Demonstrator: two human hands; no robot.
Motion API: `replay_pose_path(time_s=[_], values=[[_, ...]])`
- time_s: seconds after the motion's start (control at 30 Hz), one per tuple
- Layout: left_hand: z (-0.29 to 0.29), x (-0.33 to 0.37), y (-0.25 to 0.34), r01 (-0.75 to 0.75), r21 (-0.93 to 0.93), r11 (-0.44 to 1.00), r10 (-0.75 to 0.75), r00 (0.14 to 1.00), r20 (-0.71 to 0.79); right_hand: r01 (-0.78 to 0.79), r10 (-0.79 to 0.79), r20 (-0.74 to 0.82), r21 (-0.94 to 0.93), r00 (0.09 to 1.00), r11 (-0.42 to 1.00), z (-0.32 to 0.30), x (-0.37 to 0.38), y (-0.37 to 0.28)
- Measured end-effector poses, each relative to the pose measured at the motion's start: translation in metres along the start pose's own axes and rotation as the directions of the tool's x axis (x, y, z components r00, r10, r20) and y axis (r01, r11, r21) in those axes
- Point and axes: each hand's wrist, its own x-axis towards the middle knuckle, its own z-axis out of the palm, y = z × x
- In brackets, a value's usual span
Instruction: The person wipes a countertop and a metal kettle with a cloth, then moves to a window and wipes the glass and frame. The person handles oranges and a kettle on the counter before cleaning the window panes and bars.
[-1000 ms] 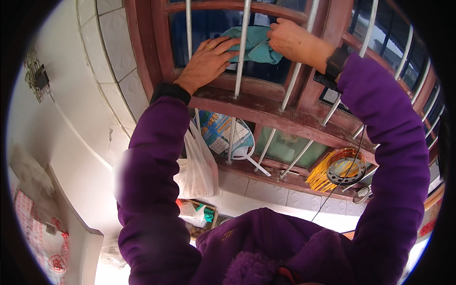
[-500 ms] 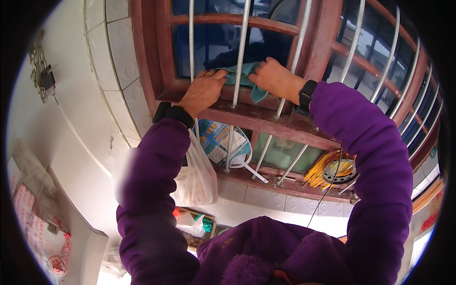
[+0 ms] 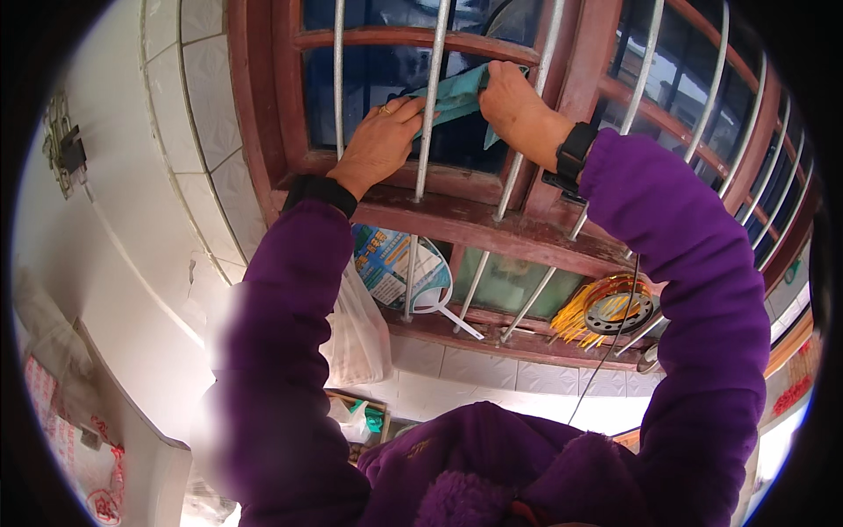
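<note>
A teal cloth (image 3: 458, 94) is stretched between my two hands against a dark window pane (image 3: 369, 79), behind the metal bars (image 3: 425, 149). My left hand (image 3: 379, 145), with a ring on one finger, has its fingertips on the cloth's left end, partly hidden by a bar. Closed round the cloth's right end, my right hand (image 3: 518, 104) is higher up the pane, and a corner of cloth hangs below it. Both wrists carry dark bands. The reddish-brown window frame (image 3: 457, 183) runs just below my hands.
On the lower ledge are a hand fan (image 3: 399, 272) and a bundle of yellow strands (image 3: 580, 321) by a perforated ring (image 3: 619, 312). A white plastic bag (image 3: 358, 329) hangs beside my left forearm. A padlock and chain (image 3: 66, 149) hang at far left.
Both hands have moved up the pane with the cloth, the right one more. The cloth has risen off the lower frame edge and now slants upward to the right.
</note>
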Motion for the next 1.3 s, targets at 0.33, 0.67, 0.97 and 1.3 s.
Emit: replay_pose_path(time_s=[0.33,0.67,0.97,1.3], values=[[-0.002,-0.018,0.002,0.046,-0.094,0.994,-0.041,0.998,0.053,0.095,-0.101,0.123,0.061,0.987,0.994,-0.012,-0.015,-0.018],[0.004,-0.029,0.001,0.057,-0.114,0.992,-0.061,0.998,-0.026,-0.069,0.065,0.042,0.092,0.997,0.993,-0.017,-0.009,-0.009],[0.000,-0.048,0.002,0.310,-0.141,0.940,-0.313,0.950,0.007,0.002,0.018,-0.237,0.084,0.971,0.996,-0.008,0.024,0.001],[-0.003,-0.035,0.013,0.395,-0.127,0.910,-0.397,0.918,0.004,0.031,-0.026,-0.055,0.075,0.998,0.997,0.003,0.038,-0.004]])
